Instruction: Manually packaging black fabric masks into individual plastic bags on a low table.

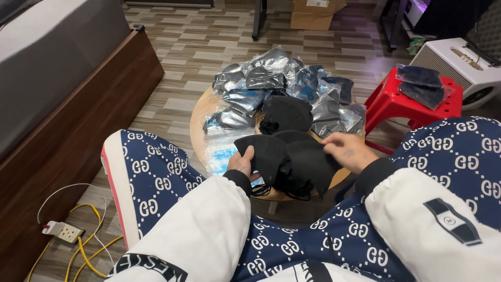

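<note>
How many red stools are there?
1. The red stool stands on the floor to the right of the round table, with bagged dark masks on top. Others may be out of view.

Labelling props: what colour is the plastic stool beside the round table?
Red. The plastic stool, with bagged dark masks on top, shows clearly in the head view.

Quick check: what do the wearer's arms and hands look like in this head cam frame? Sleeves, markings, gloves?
Both hands are bare, no gloves. The right hand has a small dark mark on its back; the left hand shows a faint one too. Both arms wear puffy white sleeves with black ribbed cuffs. The right sleeve carries a black rectangular patch with a small round emblem; the left sleeve has a black band with white lettering lower down.
</note>
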